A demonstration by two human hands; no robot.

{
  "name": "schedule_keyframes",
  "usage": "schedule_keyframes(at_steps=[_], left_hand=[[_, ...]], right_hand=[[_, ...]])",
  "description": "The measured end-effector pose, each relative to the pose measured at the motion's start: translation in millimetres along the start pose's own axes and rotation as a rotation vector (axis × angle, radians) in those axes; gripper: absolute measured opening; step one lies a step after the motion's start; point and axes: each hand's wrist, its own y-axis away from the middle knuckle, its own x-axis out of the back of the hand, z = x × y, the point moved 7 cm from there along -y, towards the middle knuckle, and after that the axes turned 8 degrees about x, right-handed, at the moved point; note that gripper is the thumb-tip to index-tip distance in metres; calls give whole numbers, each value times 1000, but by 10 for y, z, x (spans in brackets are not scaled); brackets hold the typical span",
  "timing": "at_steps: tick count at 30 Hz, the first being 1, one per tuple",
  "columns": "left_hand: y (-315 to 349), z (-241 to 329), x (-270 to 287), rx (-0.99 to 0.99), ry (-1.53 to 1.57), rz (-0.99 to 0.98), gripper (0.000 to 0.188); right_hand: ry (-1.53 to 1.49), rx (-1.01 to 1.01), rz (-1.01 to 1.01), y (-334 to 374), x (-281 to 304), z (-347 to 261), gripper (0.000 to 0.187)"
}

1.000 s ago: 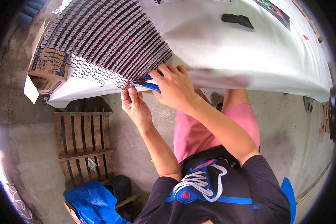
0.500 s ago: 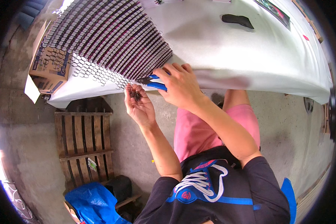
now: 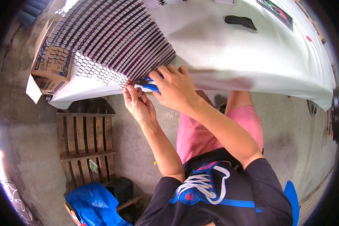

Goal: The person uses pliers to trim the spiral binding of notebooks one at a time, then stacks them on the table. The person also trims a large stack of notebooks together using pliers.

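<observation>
A fanned stack of spiral-bound books [image 3: 116,35] lies on the white-covered table, with long dark wire coil ends [image 3: 98,71] sticking out beyond its near-left edge. My right hand [image 3: 177,88] is wrapped round blue-handled pliers [image 3: 151,87], whose dark jaws point left at the stack's near corner. Just below those jaws, my left hand [image 3: 140,107] is palm up with thumb and fingertips drawn together at a coil end. Dark bits of coil show partly between its curled fingers; the rest of them is hidden.
A cardboard box [image 3: 52,71] stands open at the table's left end. Farther right on the white cloth [image 3: 222,49] lies a black flat object [image 3: 240,22]. Below are a wooden pallet [image 3: 86,139] and a blue plastic bag [image 3: 94,203] on the floor.
My left hand has moved up and its fingers have closed over the coil bits that lay in the open palm. The pliers in my right hand have shifted slightly left.
</observation>
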Motion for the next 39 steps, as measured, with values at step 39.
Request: schedule_keyframes(at_steps=[39], left_hand=[[-42,1,59,94,514,-104,21]], right_hand=[[-86,-51,62,-24,178,67,28]])
